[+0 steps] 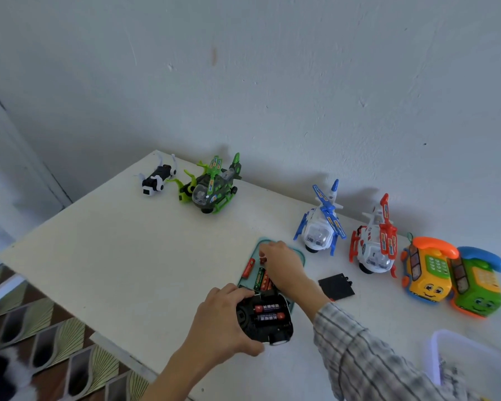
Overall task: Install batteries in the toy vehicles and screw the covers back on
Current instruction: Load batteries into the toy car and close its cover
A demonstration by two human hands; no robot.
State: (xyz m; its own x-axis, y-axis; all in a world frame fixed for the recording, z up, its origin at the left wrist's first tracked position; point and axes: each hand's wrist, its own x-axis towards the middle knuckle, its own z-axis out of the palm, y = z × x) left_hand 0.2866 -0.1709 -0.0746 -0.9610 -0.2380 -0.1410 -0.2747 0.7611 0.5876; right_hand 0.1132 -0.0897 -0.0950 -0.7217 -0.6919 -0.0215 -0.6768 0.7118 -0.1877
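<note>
A black toy vehicle [268, 319] lies upside down near the table's front, its battery bay uncovered with two batteries inside. My left hand [223, 319] grips its left side. My right hand [281, 261] reaches over a teal tray [300, 254] and pinches a small reddish battery [263, 260] at its fingertips. Several loose batteries [258, 274] lie in the tray. The black battery cover [336, 285] lies flat on the table to the right of my right forearm.
Along the wall stand a black-and-white toy [156, 180], a green helicopter [211, 188], a blue helicopter [321, 227], a red helicopter [375, 241] and two toy phones [451, 277]. A clear plastic box [475, 360] sits at the right front. The table edge [84, 319] runs diagonally at left.
</note>
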